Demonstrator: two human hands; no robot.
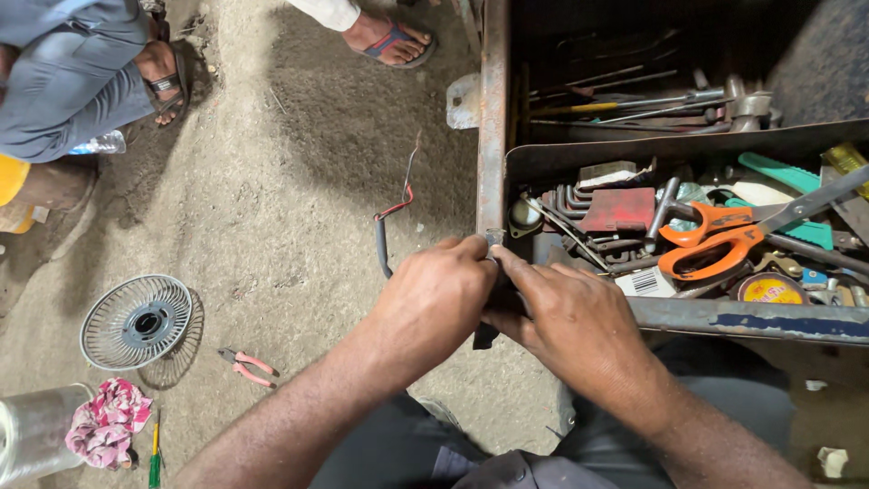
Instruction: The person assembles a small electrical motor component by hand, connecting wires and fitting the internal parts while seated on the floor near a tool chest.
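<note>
My left hand and my right hand meet at the left edge of a rusty metal toolbox. Both are closed on a dark cable whose end curls up from the ground, with a red wire and a thin bare strand sticking out of it. A strip of black tape hangs down between the hands. My fingertips pinch the cable where the hands touch; the part inside my fists is hidden.
The toolbox tray holds orange-handled scissors, a red set of hex keys, tins and screwdrivers. On the dirt floor lie a round fan grille, pink-handled pliers, a patterned rag and a green screwdriver. Two other people's sandalled feet stand at the top.
</note>
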